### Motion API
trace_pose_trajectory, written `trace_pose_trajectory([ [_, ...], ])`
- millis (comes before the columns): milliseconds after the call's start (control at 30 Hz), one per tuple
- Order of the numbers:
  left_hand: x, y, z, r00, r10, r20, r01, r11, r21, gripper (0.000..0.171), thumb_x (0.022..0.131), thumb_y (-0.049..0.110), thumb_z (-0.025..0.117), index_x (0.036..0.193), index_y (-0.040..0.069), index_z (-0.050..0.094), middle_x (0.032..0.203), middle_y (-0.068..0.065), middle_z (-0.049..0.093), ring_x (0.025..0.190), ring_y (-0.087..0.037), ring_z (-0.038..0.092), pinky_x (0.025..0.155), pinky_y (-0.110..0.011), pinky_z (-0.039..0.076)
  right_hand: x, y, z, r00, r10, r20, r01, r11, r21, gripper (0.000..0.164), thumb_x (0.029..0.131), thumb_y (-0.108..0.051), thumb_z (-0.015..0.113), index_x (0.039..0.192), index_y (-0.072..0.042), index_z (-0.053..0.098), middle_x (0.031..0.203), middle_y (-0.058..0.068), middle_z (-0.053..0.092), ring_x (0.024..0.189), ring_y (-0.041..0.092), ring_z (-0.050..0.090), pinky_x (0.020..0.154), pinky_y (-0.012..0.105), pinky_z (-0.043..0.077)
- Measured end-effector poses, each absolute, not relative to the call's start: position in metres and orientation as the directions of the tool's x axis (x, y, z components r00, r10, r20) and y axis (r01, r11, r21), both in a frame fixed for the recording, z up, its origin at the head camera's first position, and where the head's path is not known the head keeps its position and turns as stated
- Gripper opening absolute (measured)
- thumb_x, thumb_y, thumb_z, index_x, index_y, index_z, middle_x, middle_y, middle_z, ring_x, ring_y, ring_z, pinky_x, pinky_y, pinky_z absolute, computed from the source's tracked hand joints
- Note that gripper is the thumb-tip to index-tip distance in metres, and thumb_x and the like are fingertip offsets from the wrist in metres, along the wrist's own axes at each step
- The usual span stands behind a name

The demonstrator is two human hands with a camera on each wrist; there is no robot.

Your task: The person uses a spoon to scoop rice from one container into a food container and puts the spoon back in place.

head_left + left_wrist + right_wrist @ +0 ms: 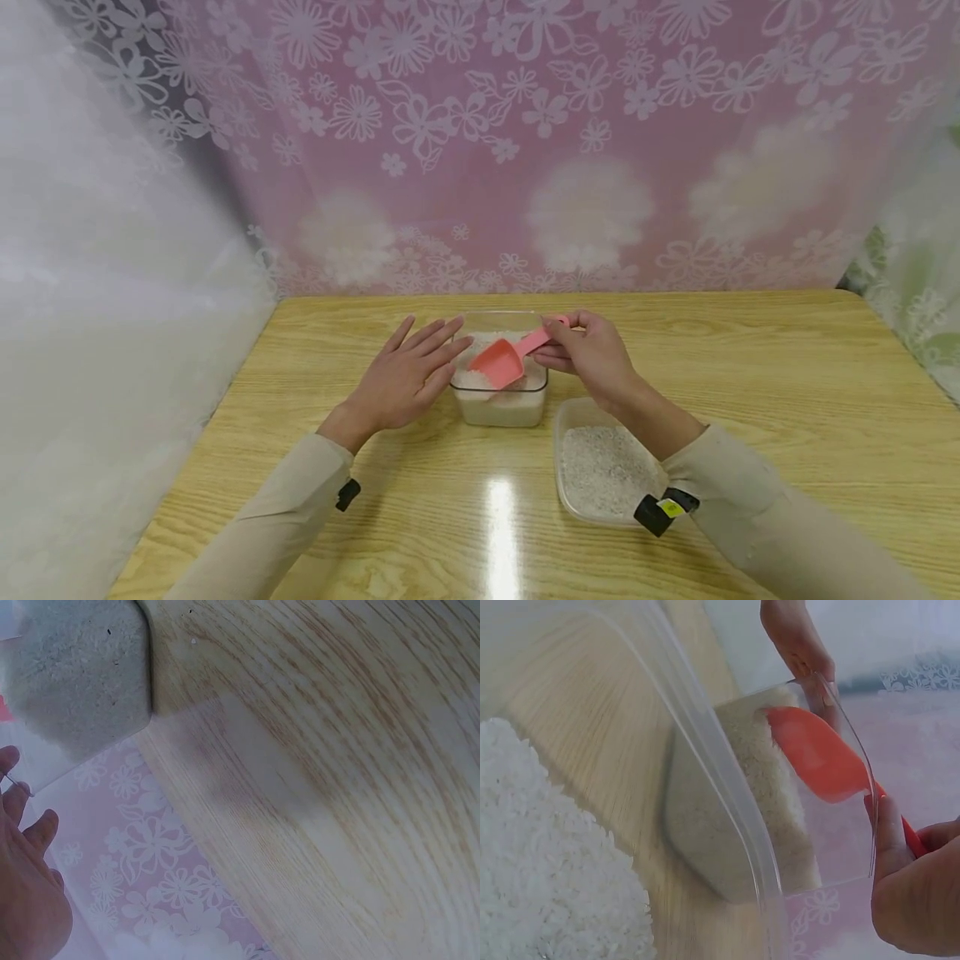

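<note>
My right hand [600,354] grips the handle of a pink-red scoop [501,362], whose bowl dips into white rice [761,761] inside a clear square container [501,410]. In the right wrist view the scoop's front edge [776,716] meets the rice surface. My left hand [408,375] lies along the container's left side, fingers straight and spread, fingertips at its rim. From the left wrist view, the left fingers [41,829] show beside the container wall, with rice [82,675] behind the clear side.
A second clear plastic tub [562,467] with rice in it stands nearer, to the right, partly under my right forearm. The wood-grain table [420,517] runs up to a pink floral curtain [480,208] at the back. Black wrist cameras sit on both sleeves.
</note>
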State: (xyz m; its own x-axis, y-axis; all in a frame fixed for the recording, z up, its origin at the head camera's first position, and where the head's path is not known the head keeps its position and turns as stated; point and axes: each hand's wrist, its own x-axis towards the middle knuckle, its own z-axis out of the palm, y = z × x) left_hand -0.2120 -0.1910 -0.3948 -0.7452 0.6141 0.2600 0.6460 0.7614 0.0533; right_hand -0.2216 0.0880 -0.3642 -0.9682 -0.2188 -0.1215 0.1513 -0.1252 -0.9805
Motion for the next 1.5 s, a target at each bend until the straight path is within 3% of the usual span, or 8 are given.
trace_pose_trajectory([
  [367,-0.211,-0.190,-0.396,-0.744,0.615,0.260,0.649,0.758,0.066,0.046,0.104,0.034,0.034,0.149,0.023,0.038,0.156,0.002,0.023,0.142,-0.020,0.022,0.116,-0.046,0.003,-0.223,0.111,-0.368,-0.925,-0.282,-0.253,0.355,-0.412,-0.839,0.026,0.100,-0.012,0.051,0.118,0.005,0.046,0.087,0.011,0.071,0.080,0.016,0.070,0.079,0.026,0.054],
  [600,-0.210,-0.191,-0.397,-0.751,0.609,0.254,0.643,0.762,0.077,0.047,0.105,0.036,0.031,0.149,0.024,0.037,0.157,0.003,0.023,0.142,-0.019,0.021,0.116,-0.045,0.002,-0.225,0.124,-0.367,-0.908,-0.312,-0.281,0.413,-0.545,-0.729,0.014,0.100,-0.009,0.051,0.106,0.001,0.058,0.089,0.017,0.070,0.083,0.021,0.070,0.081,0.026,0.053],
  [933,-0.211,-0.189,-0.399,-0.755,0.610,0.241,0.642,0.762,0.085,0.047,0.105,0.037,0.027,0.149,0.025,0.037,0.157,0.003,0.022,0.142,-0.017,0.021,0.116,-0.045,0.002,-0.222,0.135,-0.356,-0.907,-0.330,-0.263,0.415,-0.584,-0.698,0.016,0.099,-0.008,0.052,0.096,0.000,0.066,0.088,0.017,0.070,0.081,0.021,0.070,0.081,0.026,0.053],
  [1200,-0.212,-0.188,-0.399,-0.748,0.613,0.252,0.649,0.756,0.087,0.047,0.105,0.036,0.027,0.148,0.023,0.039,0.157,0.003,0.021,0.142,-0.019,0.021,0.116,-0.046,0.002,-0.212,0.167,-0.350,-0.898,-0.386,-0.211,0.417,-0.595,-0.687,0.019,0.098,-0.009,0.054,0.099,0.001,0.070,0.092,0.017,0.070,0.083,0.020,0.070,0.080,0.025,0.054],
  [1500,-0.213,-0.189,-0.398,-0.743,0.612,0.271,0.653,0.753,0.088,0.045,0.105,0.033,0.032,0.149,0.023,0.039,0.157,0.003,0.021,0.142,-0.019,0.021,0.116,-0.045,0.002,-0.199,0.216,-0.356,-0.868,-0.475,-0.146,0.427,-0.563,-0.707,0.027,0.103,-0.008,0.044,0.106,0.002,0.069,0.096,0.017,0.069,0.087,0.021,0.069,0.081,0.026,0.053],
])
